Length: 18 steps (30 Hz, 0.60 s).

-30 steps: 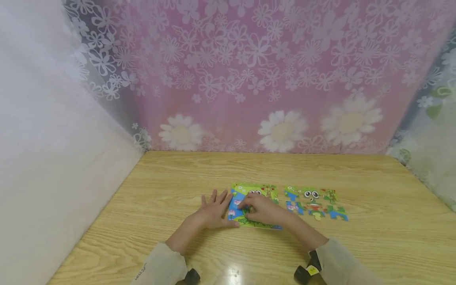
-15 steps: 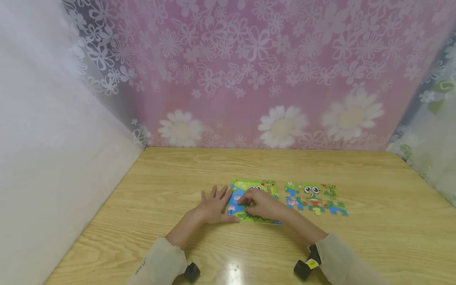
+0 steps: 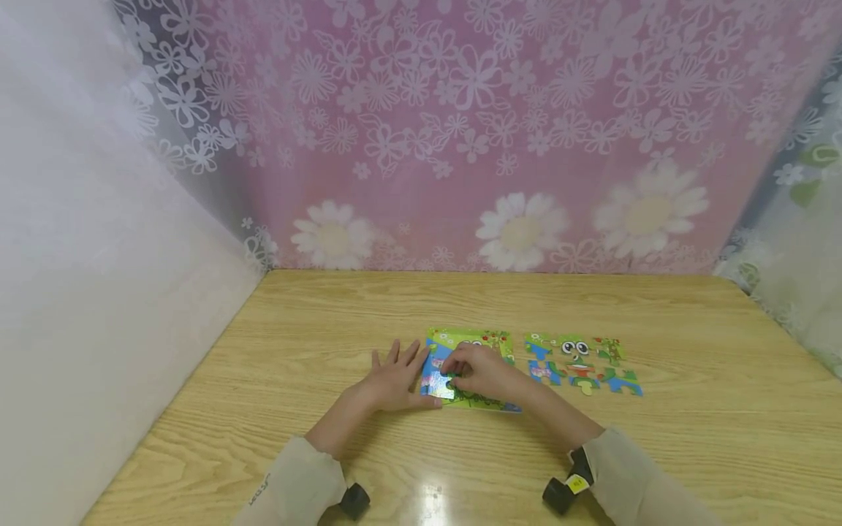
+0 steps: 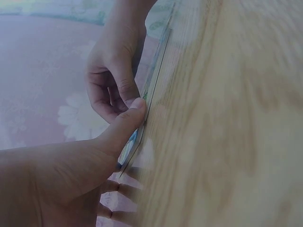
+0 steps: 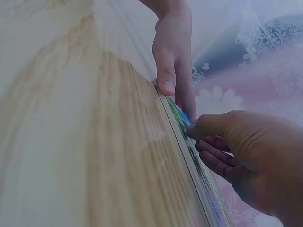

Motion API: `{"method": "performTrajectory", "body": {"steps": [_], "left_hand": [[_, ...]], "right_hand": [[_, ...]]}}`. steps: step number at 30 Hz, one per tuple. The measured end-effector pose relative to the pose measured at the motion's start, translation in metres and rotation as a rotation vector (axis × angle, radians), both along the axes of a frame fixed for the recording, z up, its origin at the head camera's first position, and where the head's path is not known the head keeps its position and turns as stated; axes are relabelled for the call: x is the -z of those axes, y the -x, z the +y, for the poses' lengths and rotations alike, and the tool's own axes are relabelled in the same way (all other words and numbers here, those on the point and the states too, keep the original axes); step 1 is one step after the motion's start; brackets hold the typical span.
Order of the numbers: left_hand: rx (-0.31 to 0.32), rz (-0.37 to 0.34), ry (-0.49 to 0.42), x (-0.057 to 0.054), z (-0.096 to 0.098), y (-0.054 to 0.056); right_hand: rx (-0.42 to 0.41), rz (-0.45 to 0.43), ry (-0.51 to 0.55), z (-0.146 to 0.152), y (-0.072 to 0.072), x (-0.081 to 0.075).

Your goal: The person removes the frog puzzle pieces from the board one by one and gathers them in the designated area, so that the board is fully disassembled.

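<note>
A bright cartoon-frog jigsaw puzzle board point(image 3: 503, 340) lies on the table in front of me. Spread flat along its left side, my left hand point(image 3: 392, 383) keeps its thumb on the near left edge. My right hand point(image 3: 485, 374) is over the board's middle, thumb and fingers curled. It pinches a blue puzzle piece point(image 3: 439, 386) at the lower left, which shines with glare and looks tilted up. In the left wrist view, the right hand point(image 4: 111, 71) bends its fingers at the board's surface, and the fingertips are partly hidden.
Several loose puzzle pieces point(image 3: 579, 365) lie right of the board in rough picture order, with frog eyes, a mouth and a tree. The wooden table point(image 3: 316, 307) meets a pink flowered curtain point(image 3: 408, 183) at the back. A pale cloth point(image 3: 131, 256) hangs at the left.
The lower-left piece now catches bright glare and looks tipped up, with my right fingers at it. My left hand stays in place. The head view has tilted slightly.
</note>
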<state>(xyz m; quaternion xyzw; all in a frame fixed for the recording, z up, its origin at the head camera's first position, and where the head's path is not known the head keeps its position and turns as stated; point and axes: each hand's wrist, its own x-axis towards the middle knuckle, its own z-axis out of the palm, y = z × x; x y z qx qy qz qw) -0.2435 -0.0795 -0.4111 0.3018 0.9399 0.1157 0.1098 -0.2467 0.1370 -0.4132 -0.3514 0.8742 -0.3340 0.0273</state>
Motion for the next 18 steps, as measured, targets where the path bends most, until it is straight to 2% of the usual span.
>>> {"method": "performTrajectory", "body": {"steps": [11, 18], "left_hand": [[0.001, 0.009, -0.018, -0.0026, -0.0002, -0.0012], [-0.004, -0.004, -0.021, -0.0057, 0.0003, -0.0034]], "right_hand": [[0.008, 0.066, 0.005, 0.0007, 0.0002, -0.0002], [0.022, 0.027, 0.014, 0.0011, 0.0003, 0.0001]]}}
